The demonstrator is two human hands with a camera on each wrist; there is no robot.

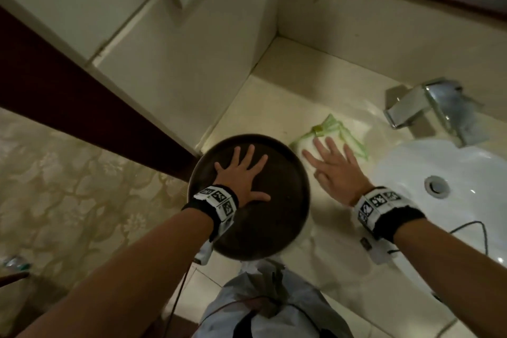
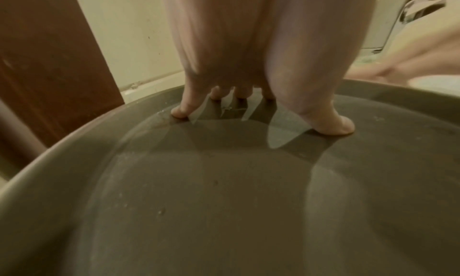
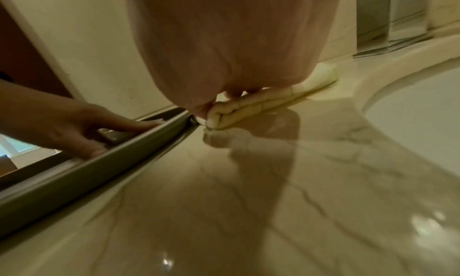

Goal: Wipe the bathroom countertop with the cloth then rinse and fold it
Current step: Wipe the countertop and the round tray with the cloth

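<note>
A white cloth with green edging [image 1: 323, 132] lies folded on the cream marble countertop [image 1: 323, 250], between a round dark tray [image 1: 277, 217] and the white sink basin [image 1: 450, 192]. My right hand [image 1: 332, 164] lies flat on the cloth with fingers spread and straight. In the right wrist view the cloth [image 3: 261, 105] sits pressed under my right hand [image 3: 224, 63]. My left hand [image 1: 241, 175] rests flat inside the tray, fingers splayed. Its fingertips [image 2: 179, 111] touch the tray's wet floor [image 2: 224, 201].
A chrome faucet [image 1: 428, 107] stands behind the basin, whose drain [image 1: 437, 186] shows. Tiled walls close the countertop's back-left corner. A dark wood door frame [image 1: 68, 107] runs at left, with patterned floor [image 1: 68, 186] below. A cable [image 1: 472, 230] trails from the right wristband.
</note>
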